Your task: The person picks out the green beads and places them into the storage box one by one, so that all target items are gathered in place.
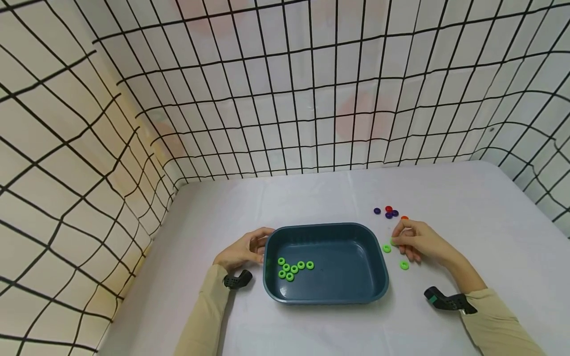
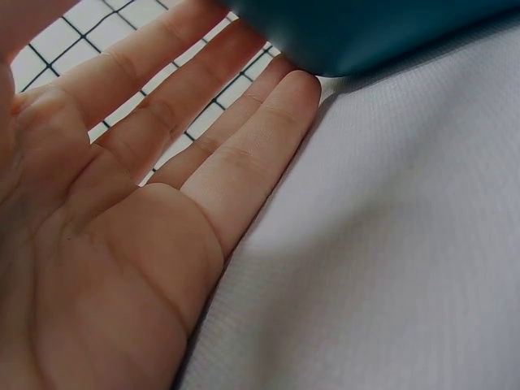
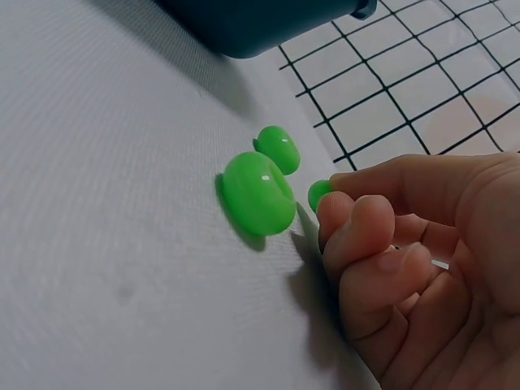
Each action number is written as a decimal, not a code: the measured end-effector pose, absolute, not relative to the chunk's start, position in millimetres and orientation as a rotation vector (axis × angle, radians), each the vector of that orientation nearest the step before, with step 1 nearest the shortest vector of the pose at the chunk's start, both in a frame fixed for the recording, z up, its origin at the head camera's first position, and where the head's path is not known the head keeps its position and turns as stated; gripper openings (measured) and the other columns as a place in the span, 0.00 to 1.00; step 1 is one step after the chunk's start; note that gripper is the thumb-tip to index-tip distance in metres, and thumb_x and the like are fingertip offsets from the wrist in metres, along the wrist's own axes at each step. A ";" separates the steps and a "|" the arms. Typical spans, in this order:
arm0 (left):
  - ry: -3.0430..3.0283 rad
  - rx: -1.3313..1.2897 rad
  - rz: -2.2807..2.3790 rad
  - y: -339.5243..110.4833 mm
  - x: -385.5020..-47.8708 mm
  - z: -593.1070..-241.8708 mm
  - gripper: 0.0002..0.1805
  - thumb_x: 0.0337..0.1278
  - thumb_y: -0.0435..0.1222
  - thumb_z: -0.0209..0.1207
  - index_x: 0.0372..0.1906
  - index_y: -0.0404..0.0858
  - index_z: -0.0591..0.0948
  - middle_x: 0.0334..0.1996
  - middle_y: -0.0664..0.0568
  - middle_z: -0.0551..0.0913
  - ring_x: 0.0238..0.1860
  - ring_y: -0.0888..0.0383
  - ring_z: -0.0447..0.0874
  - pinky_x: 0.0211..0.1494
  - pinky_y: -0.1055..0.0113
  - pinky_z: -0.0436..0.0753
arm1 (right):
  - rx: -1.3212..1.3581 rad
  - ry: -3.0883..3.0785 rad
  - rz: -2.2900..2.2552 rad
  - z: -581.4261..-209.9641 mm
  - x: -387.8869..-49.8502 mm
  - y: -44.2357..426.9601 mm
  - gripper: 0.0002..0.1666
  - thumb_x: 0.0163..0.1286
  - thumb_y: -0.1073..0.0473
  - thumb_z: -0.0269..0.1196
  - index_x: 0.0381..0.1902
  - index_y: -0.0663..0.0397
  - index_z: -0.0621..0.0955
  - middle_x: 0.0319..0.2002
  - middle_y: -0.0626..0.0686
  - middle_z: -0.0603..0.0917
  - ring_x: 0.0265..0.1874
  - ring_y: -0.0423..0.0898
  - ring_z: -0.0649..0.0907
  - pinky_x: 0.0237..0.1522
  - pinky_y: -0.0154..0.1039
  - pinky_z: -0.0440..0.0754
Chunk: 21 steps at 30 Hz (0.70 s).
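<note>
A dark blue tray [image 1: 329, 296] lies on the white table. Several green rings [image 1: 294, 269] rest in its left half. My left hand [image 1: 244, 249] is at the tray's left side, its fairly straight fingers touching the wall [image 2: 341, 41]. Right of the tray, my right hand [image 1: 418, 240] pinches a small green ring [image 3: 318, 193] between thumb and index finger, close to the tabletop. Two more green rings lie near this hand, one [image 1: 386, 248] beside the tray and another [image 1: 404, 265] nearer to me.
Behind my right hand sit several purple rings [image 1: 377, 210], a red ring [image 1: 389, 208] and an orange ring [image 1: 404, 217], partly hidden by the hand. Black grid netting [image 1: 289, 94] over pale walls bounds the table [image 1: 213, 207] at the back and sides.
</note>
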<state>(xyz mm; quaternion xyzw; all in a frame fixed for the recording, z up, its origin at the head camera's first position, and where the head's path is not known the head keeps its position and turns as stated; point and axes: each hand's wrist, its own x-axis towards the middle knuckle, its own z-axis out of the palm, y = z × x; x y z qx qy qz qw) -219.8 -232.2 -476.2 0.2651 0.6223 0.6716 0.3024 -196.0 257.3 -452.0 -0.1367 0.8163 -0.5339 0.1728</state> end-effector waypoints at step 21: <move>1.637 0.705 1.780 -232.5 -219.4 -476.1 0.43 0.46 0.40 0.76 0.67 0.34 0.68 0.63 0.46 0.74 0.63 0.51 0.74 0.67 0.64 0.74 | -0.846 2.218 -1.484 -360.0 -232.1 129.1 0.07 0.72 0.62 0.60 0.40 0.63 0.75 0.21 0.68 0.77 0.10 0.56 0.75 0.10 0.36 0.72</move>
